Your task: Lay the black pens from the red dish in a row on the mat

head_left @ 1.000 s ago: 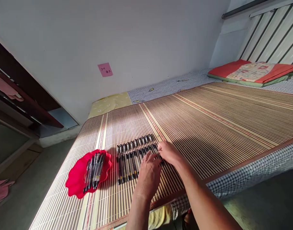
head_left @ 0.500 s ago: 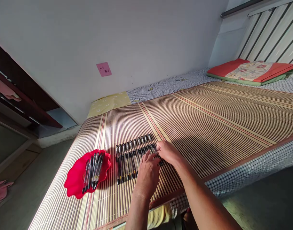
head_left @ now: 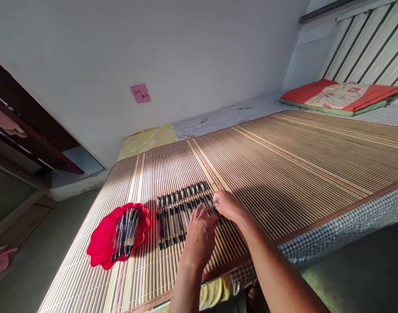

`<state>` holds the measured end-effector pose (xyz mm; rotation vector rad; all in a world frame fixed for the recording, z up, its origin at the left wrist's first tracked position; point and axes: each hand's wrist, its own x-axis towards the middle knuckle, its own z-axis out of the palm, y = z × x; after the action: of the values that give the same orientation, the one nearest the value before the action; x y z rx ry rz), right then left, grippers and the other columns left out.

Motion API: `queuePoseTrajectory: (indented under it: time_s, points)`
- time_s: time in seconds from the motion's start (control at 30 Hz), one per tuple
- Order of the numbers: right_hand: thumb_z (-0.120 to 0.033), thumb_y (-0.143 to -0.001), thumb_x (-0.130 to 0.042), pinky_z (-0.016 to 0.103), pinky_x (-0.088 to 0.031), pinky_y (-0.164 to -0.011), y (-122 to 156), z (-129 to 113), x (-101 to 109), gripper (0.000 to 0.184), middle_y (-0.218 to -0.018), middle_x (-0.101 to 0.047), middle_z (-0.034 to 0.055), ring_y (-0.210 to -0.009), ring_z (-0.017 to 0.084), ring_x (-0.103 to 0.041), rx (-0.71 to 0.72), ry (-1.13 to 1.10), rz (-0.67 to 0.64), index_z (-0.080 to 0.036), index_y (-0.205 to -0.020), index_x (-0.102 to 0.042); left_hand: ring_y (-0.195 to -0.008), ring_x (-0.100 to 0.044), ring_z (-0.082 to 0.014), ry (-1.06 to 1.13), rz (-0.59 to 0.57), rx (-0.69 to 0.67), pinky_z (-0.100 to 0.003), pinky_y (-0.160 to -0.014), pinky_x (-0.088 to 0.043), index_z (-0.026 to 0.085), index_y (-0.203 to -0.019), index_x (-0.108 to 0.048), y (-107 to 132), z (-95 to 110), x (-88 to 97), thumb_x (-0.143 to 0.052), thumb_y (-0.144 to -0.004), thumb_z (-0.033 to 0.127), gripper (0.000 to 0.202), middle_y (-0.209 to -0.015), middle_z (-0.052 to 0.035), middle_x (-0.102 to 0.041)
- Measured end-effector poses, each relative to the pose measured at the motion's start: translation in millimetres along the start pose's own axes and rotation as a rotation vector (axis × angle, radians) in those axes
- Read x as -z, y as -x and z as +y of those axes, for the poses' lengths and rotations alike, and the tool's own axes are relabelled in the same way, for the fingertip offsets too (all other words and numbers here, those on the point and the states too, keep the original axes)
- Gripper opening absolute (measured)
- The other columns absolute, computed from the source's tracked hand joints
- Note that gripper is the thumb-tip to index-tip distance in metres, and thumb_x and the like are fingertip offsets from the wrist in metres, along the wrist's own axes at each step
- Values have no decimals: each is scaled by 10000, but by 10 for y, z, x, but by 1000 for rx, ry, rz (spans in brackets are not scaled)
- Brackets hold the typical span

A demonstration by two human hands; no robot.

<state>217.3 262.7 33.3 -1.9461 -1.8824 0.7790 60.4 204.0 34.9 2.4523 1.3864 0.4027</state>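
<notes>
Clear-barrelled black gel pens (head_left: 166, 228) lie side by side in a row on the bamboo mat (head_left: 251, 152). Along their far ends runs a line of black pen caps (head_left: 177, 196), seemingly separate from the barrels. My left hand (head_left: 200, 230) hovers low over the row's right part, fingers apart and partly touching the pens; it hides several of them. At the right end, my right hand (head_left: 227, 205) is closed, fingertips pinched on a pen that shows only in part. Several more pens (head_left: 129, 230) rest in a red scalloped dish (head_left: 101, 243) to the left.
The mat covers a bed with a checked sheet (head_left: 316, 248) hanging at the front edge. A folded red and floral quilt (head_left: 339, 96) lies at the far right. Behind stands a white wall with a pink note (head_left: 140, 93). A dark wooden frame (head_left: 32, 126) is at left.
Both hands stay at nearly the same spot over the row's right end. The view has shifted very slightly; the pens and the dish have not visibly moved.
</notes>
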Motion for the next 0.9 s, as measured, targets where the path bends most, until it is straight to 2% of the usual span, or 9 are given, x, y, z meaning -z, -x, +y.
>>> queuePoseTrajectory:
  time_s: [0.2,0.53,0.77,0.9]
  points:
    - [-32,-848,-606,240,-342,-579,2,-25,13,191,-723,-730,64,-670,147,-646,16,2,-1,-146,-752,-725,-1513,-409,-350,-5,-2,-6,-603,-1226,-371,253,-1260,-750,3,7,-13,-445,-960,38,479,-1426,-123,-650]
    - [-44,-787,-687,243,-348,-621,-59,42,-57,110,-764,-728,57,-714,150,-633,57,0,8,-145,-775,-730,-1538,-356,-361,3,-66,56,-618,-1267,-273,227,-1298,-739,4,48,49,-440,-889,-12,560,-1459,-95,-638]
    - [-72,-787,-708,257,-357,-630,-73,68,-77,93,-733,-724,60,-702,163,-637,72,-13,5,-157,-763,-737,-1538,-362,-335,15,-53,50,-567,-1262,-319,215,-1246,-761,-2,37,50,-437,-842,-35,574,-1456,-107,-641]
    - [-66,-790,-700,262,-348,-610,-72,81,-84,102,-704,-715,53,-665,160,-628,70,-26,5,-157,-761,-736,-1529,-376,-349,26,-36,29,-576,-1260,-323,201,-1245,-763,1,19,29,-435,-855,-30,559,-1444,-118,-648]
